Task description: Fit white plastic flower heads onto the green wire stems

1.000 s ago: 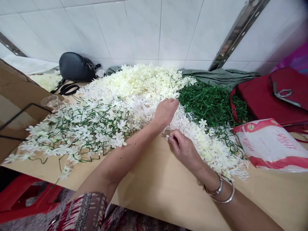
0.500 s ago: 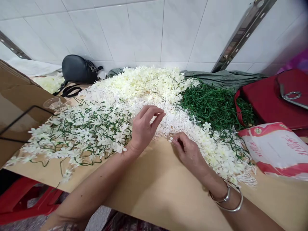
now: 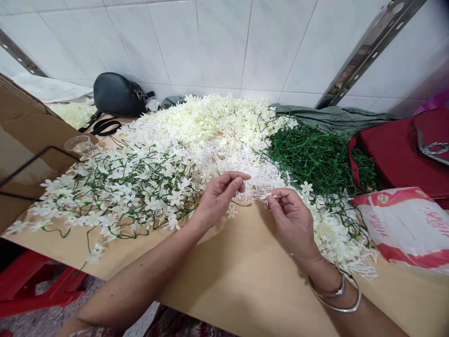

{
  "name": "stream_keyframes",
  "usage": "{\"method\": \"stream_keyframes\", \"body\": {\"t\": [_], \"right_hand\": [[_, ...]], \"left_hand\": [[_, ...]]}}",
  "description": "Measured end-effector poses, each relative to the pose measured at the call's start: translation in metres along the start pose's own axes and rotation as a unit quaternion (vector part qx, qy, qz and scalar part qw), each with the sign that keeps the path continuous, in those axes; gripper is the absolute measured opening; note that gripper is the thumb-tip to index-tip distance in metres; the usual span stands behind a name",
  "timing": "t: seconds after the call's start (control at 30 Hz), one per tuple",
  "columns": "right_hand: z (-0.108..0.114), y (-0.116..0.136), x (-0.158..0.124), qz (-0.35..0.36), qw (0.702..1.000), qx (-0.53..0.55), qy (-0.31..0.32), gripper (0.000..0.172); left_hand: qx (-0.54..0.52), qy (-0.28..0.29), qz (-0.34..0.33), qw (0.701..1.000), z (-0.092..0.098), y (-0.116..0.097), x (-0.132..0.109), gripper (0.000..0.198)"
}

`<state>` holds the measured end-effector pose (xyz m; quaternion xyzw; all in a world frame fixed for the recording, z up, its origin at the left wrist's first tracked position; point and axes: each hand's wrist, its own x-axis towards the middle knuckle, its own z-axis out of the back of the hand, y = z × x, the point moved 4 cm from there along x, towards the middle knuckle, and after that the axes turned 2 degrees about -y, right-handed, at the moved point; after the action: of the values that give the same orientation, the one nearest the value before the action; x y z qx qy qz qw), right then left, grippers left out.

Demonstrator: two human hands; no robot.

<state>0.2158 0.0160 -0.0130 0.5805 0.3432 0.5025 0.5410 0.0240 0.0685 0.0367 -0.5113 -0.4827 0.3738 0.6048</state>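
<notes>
White shiny tiles (image 3: 224, 47) make the wall behind a flat, pale tan tabletop (image 3: 238, 276). Along its far edge sits a big heap of cream cloth-like petals (image 3: 213, 117). Just nearer lies a pile of thin white strands (image 3: 259, 175). Thin green plastic stems (image 3: 312, 154) make a heap to the right. White flowers on bent green stems (image 3: 119, 187) spread toward the left near corner. Each kind mostly has its own spot, perhaps so it is easy to find and reach.

The right hand (image 3: 296, 224) pinches a small white piece (image 3: 268, 198) between thumb and first finger, over the edge of the strand pile. It seems to be held by one end so that the other end is free. The piece points left, toward the left hand (image 3: 215, 201), and its long way runs side to side, much like the far edge.

The left hand's thumb and first finger are bent close together; I can't tell if something thin is between them. Under that hand, one loose white flower (image 3: 231, 211) lies on the tabletop. It faces up, and a thin dark line (image 3: 244, 204), maybe its stem, goes off to the right. The bare part by the near edge may leave room for both arms.
</notes>
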Motion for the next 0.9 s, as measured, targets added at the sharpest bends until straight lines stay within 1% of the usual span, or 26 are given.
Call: {"method": "stream_keyframes", "body": {"t": [0.1, 0.17, 0.23, 0.33, 0.4, 0.47, 0.53, 0.7, 0.9], "right_hand": [[0.002, 0.004, 0.002, -0.024, 0.999, 0.03, -0.011, 0.02], [0.003, 0.005, 0.003, -0.041, 0.998, 0.039, -0.014, 0.02], [0.005, 0.006, 0.004, -0.061, 0.996, 0.057, -0.011, 0.019], [0.007, 0.011, 0.007, -0.081, 0.991, 0.109, 0.005, 0.021], [0.008, 0.016, 0.009, -0.098, 0.984, 0.146, 0.024, 0.025], [0.008, 0.021, 0.01, -0.119, 0.977, 0.174, 0.044, 0.032], [0.006, 0.024, 0.012, -0.135, 0.972, 0.177, 0.068, 0.037], [0.0, 0.023, 0.012, -0.155, 0.969, 0.14, 0.132, 0.041], [-0.002, 0.022, 0.012, -0.17, 0.965, 0.144, 0.138, 0.041]], "left_hand": [[0.017, 0.079, 0.041, 0.996, -0.003, 0.006, -0.004, 0.027], [0.015, 0.107, 0.053, 0.993, -0.003, 0.008, -0.005, 0.029], [0.002, 0.106, 0.059, 0.993, -0.002, 0.009, -0.004, 0.029], [-0.015, 0.08, 0.07, 0.994, -0.002, 0.009, -0.002, 0.022], [0.007, 0.066, 0.057, 0.996, -0.002, 0.008, -0.002, 0.019], [0.04, 0.065, 0.035, 0.997, -0.004, 0.006, -0.003, 0.018], [0.064, 0.072, 0.014, 0.995, -0.007, 0.005, -0.005, 0.015], [0.113, 0.089, -0.028, 0.989, -0.011, 0.001, -0.008, 0.012], [0.166, 0.104, -0.084, 0.977, -0.009, -0.004, -0.006, 0.011]]}}
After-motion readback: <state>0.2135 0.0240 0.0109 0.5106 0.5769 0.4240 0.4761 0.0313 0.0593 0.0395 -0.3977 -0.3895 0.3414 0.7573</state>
